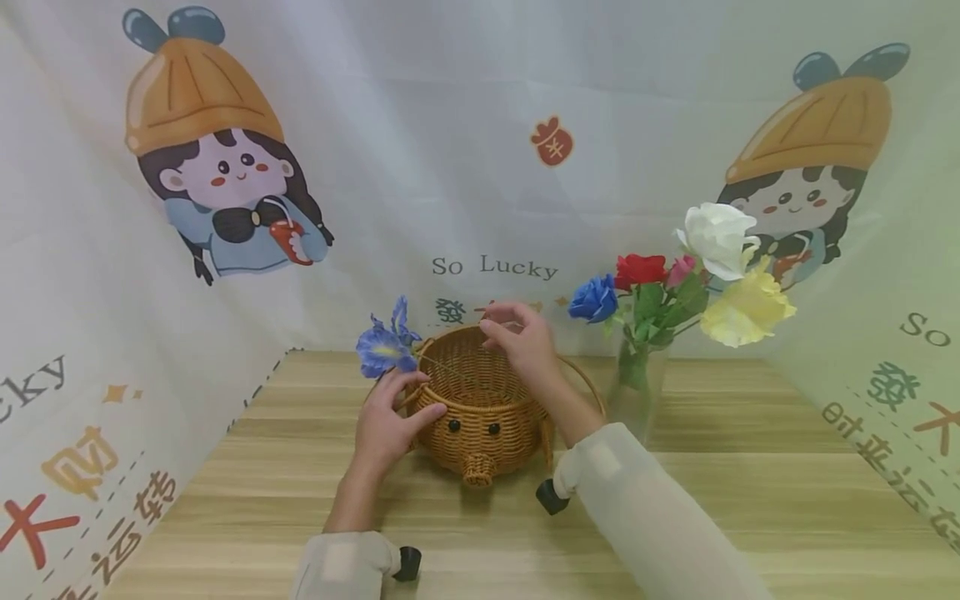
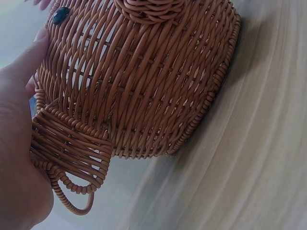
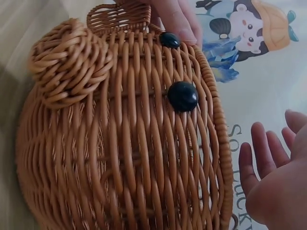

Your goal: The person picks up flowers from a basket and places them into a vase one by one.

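A brown wicker basket [image 1: 480, 433] with black bead eyes and a woven snout stands upright on the table. My left hand [image 1: 386, 421] grips its left rim beside the woven ear [image 2: 72, 143], thumb on the outer wall near one eye. An artificial blue iris [image 1: 386, 343] leans over that rim, its thin stem running into the basket. Above the basket's right rear rim hovers my right hand [image 1: 525, 342], its fingers relaxed. In the right wrist view, that hand [image 3: 280, 177] is apart from the rim with nothing in it.
On the right, a clear vase [image 1: 637, 392] holds artificial roses: blue, red, pink, white [image 1: 718, 239] and yellow [image 1: 750, 307]. The basket's handle [image 1: 588, 379] rests down on its right side. Printed cloth [image 1: 450, 167] surrounds the wooden table [image 1: 300, 442] at the back and sides.
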The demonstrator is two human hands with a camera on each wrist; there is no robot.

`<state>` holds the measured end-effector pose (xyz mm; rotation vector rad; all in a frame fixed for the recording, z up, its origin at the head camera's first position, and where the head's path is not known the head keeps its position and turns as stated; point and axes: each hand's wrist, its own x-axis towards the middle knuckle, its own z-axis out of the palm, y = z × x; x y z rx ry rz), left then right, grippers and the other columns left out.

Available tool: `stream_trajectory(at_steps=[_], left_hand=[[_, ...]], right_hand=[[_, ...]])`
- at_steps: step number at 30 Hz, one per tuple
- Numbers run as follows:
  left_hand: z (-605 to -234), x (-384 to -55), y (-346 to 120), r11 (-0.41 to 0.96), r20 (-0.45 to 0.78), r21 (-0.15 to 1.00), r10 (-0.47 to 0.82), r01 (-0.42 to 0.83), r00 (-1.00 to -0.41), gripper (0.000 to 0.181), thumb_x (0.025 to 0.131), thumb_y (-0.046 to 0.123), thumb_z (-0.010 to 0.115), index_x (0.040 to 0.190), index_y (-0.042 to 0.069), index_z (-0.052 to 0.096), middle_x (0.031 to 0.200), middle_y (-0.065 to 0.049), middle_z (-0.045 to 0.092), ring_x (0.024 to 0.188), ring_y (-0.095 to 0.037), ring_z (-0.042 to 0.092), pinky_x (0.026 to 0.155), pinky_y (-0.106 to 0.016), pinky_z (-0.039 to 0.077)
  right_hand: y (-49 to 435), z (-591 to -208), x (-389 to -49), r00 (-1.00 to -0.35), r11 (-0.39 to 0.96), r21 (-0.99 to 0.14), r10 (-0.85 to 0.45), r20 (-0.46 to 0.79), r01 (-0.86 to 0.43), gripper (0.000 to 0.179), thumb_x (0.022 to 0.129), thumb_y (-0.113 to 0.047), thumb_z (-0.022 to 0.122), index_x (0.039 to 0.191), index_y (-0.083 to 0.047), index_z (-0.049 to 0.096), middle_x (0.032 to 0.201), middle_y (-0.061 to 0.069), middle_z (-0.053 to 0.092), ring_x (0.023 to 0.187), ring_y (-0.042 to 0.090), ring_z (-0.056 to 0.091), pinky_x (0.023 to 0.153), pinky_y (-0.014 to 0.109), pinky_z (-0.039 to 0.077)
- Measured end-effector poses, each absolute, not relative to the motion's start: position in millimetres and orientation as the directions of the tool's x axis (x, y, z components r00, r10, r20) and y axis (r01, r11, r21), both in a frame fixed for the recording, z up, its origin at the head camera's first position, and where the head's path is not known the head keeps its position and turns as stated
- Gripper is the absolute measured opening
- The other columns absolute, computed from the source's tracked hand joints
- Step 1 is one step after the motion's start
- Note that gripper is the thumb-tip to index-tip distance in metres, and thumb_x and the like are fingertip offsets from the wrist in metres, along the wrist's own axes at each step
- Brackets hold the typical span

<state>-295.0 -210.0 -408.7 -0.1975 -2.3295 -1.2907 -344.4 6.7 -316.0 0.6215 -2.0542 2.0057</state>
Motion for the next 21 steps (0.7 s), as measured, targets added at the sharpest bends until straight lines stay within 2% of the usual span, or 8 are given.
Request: stream_trajectory(at_steps=[4,6,12,14,21], left_hand=[[-407.6,-296.2,-209.8,0.543,0.462,0.767,-0.097,0.342,-0.882,0.05,0.083,0.028,0.09,0.126,0.011,0.07,0.151,-0.014,0.056,0.141,-0.039,0.053,0.114,-0.054,0.05],[-407.3,-296.4,-209.6,0.538,0.461,0.77,-0.097,0.343,-0.882,0.049,0.083,0.027,0.09,0.125,0.01,0.07,0.151,-0.014,0.057,0.141,-0.039,0.054,0.114,-0.054,0.05],[-407.2,-295.9,-206.9,0.563,0.464,0.753,-0.089,0.34,-0.881,0.049,0.083,0.028,0.09,0.126,0.012,0.071,0.152,-0.015,0.056,0.143,-0.039,0.052,0.115,-0.056,0.048],[-406.3,-295.4,-206.4,0.561,0.465,0.753,-0.085,0.344,-0.881,0.05,0.083,0.028,0.09,0.126,0.011,0.071,0.152,-0.016,0.057,0.143,-0.039,0.051,0.116,-0.056,0.047],[-406.0,-294.1,-210.7,0.586,0.465,0.74,-0.092,0.33,-0.88,0.051,0.082,0.03,0.09,0.126,0.012,0.07,0.154,-0.016,0.055,0.145,-0.04,0.05,0.118,-0.059,0.044]], right_hand=[[-3.7,-317.5,-349.6,-0.886,0.018,-0.9,-0.189,0.424,-0.435,0.028,0.1,-0.006,0.068,0.126,0.004,0.065,0.117,0.018,0.067,0.1,0.047,0.071,0.096,0.051,0.061],[-9.3,-320.5,-352.5,-0.886,0.012,-0.903,-0.2,0.418,-0.429,0.03,0.1,-0.005,0.068,0.128,0.005,0.064,0.118,0.021,0.067,0.105,0.05,0.069,0.099,0.055,0.059],[-21.1,-330.9,-361.0,-0.89,0.004,-0.913,-0.224,0.397,-0.408,0.032,0.099,-0.003,0.068,0.13,0.005,0.063,0.119,0.023,0.068,0.095,0.032,0.072,0.099,0.054,0.059],[-22.1,-332.6,-362.6,-0.886,0.032,-0.912,-0.254,0.387,-0.408,0.035,0.099,-0.004,0.068,0.133,0.004,0.062,0.121,0.024,0.067,0.095,0.03,0.072,0.099,0.054,0.059],[-27.3,-334.5,-363.3,-0.869,0.245,-0.882,-0.406,0.285,-0.403,0.046,0.101,-0.014,0.069,0.144,-0.005,0.058,0.136,0.02,0.066,0.126,0.037,0.063,0.106,0.053,0.053]])
